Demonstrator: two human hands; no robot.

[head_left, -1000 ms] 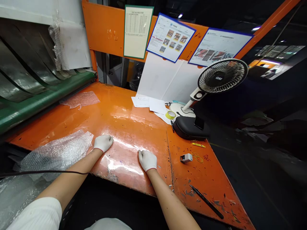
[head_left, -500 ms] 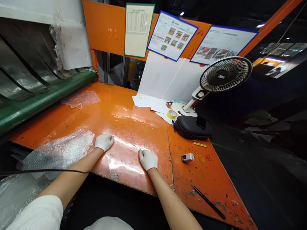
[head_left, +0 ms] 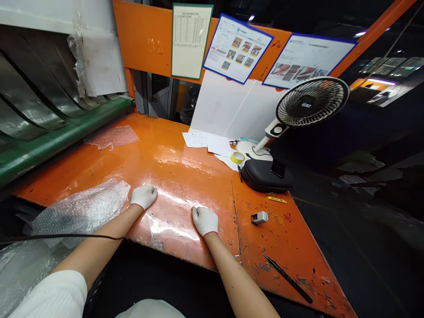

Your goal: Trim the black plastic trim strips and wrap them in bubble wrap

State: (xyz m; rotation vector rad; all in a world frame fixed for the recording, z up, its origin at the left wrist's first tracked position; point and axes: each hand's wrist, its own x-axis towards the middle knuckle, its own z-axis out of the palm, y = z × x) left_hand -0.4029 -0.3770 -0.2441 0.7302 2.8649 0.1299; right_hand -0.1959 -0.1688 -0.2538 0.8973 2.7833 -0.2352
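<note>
My left hand (head_left: 144, 197), in a white glove with a red cuff edge, rests as a fist on the orange table (head_left: 159, 145), beside a sheet of clear bubble wrap (head_left: 86, 207). To its right, my right hand (head_left: 205, 221) lies closed on the same surface, gloved alike. Nothing shows in either fist. A white stamp-like block (head_left: 259, 217) and some yellow rubber bands (head_left: 274, 217) are right of my right hand. Nearer the front right edge lies a thin black tool (head_left: 288, 279).
At the back right stand a fan (head_left: 311, 104) and a black case (head_left: 265, 176), beside yellow tape (head_left: 237, 157) and papers (head_left: 218, 145). Pink bubble wrap (head_left: 114, 136) lies near the green roller (head_left: 66, 137). A dark cable (head_left: 66, 236) crosses my left forearm.
</note>
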